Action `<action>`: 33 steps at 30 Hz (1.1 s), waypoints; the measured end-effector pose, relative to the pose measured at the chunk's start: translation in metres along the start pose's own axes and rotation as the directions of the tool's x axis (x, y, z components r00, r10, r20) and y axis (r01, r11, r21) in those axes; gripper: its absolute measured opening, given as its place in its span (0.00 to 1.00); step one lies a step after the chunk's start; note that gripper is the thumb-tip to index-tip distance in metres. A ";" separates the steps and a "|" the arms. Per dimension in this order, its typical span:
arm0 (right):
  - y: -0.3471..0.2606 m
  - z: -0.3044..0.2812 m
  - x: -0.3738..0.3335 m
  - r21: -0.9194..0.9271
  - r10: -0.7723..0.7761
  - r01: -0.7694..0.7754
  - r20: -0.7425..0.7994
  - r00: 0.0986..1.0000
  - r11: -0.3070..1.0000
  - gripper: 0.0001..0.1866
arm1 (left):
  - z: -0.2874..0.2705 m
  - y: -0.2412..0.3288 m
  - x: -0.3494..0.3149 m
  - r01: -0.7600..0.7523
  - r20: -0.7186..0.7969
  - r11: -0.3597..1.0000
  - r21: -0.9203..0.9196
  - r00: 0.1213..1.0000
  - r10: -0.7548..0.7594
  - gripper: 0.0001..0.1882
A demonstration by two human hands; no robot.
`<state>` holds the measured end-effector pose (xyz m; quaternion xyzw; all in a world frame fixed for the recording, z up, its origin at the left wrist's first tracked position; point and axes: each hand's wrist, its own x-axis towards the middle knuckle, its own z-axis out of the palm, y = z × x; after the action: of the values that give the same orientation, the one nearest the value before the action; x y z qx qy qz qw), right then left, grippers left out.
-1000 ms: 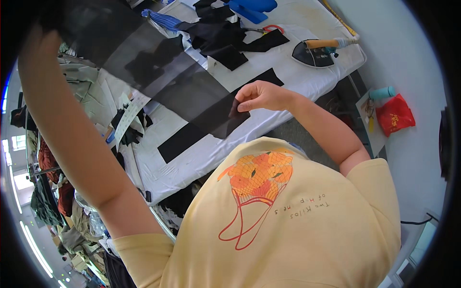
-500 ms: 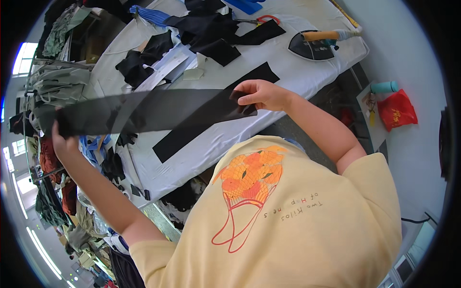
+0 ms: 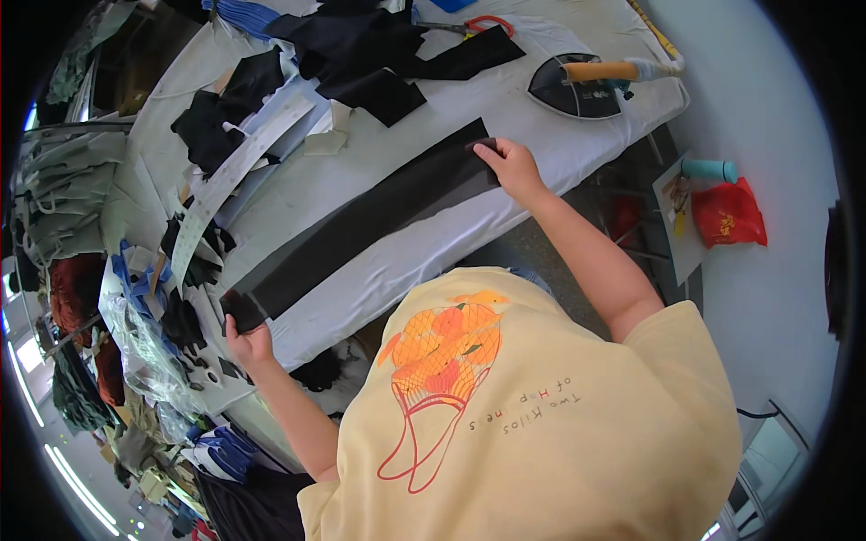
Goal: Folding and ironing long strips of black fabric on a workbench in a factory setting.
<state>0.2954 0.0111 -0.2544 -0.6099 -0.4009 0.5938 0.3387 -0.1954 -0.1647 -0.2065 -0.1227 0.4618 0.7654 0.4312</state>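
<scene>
Sheer strip (image 3: 365,230) btwn L hand (image 3: 249,345) & R hand (image 3: 517,170), poss. on cloth (image 3: 461,135)

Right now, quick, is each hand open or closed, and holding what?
Left hand: closed, holding one end of the thin dark cloth.
Right hand: closed, holding the other end.

black strip (image 3: 462,136): mostly hidden beneath sheer dark strip (image 3: 361,223).
right hand (image 3: 516,171): some fingers concealed behind the latter.
blue object (image 3: 451,4): cut off by upper edge, kind indeterminable.
blue bundle (image 3: 242,16): likewise cropped.
lower-left piled goods (image 3: 155,487): too small to identify.
</scene>
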 end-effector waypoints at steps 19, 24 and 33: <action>0.006 -0.011 0.052 -0.625 -0.363 0.311 0.047 0.930 0.716 0.16 | -0.058 -0.045 0.016 0.109 0.406 0.994 -0.030 0.910 -0.088 0.22; 0.006 -0.014 0.050 -0.708 -0.345 0.263 0.029 0.938 0.655 0.16 | -0.054 -0.048 0.015 0.096 0.341 0.995 -0.024 0.937 -0.082 0.22; 0.017 -0.024 0.031 -0.565 -0.352 0.209 -0.157 0.923 0.799 0.16 | -0.051 -0.047 0.012 0.091 0.293 0.995 -0.028 0.953 -0.079 0.23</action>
<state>0.3198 0.0328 -0.2819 -0.6842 -0.5906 0.3169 0.2875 -0.1774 -0.1906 -0.2695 -0.0372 0.3716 0.7651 0.5245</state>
